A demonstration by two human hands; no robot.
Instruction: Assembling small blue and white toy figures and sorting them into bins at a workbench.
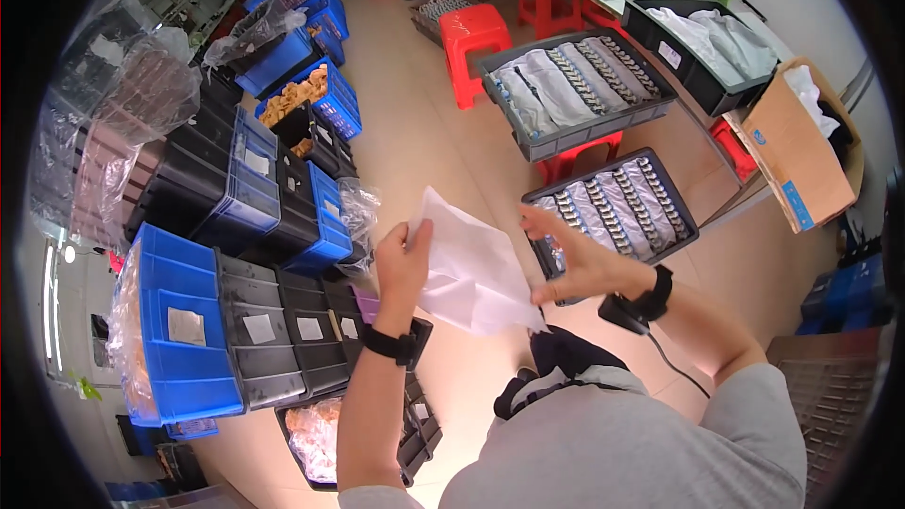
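Note:
A thin white sheet (476,269), creased across its middle and looking like soft paper, hangs in front of me. My left hand (403,264) pinches its left edge between thumb and fingers. At the sheet's right edge is my right hand (580,259), its fingers spread and curved. Its thumb is close to the edge; whether it touches I cannot tell. Beyond that hand, low down, lies a dark tray (681,240) with rows of small metallic parts between white sheets. Farther back, a larger grey crate (603,130) holds similar rows, partly covered by white sheets.
Stacked blue and black crates (193,273) line the left side, some under clear plastic. A red stool (474,38) stands ahead. At the right are a black bin (693,66) of white sheets and an open cardboard box (801,155). A cable (674,363) hangs from my right wrist.

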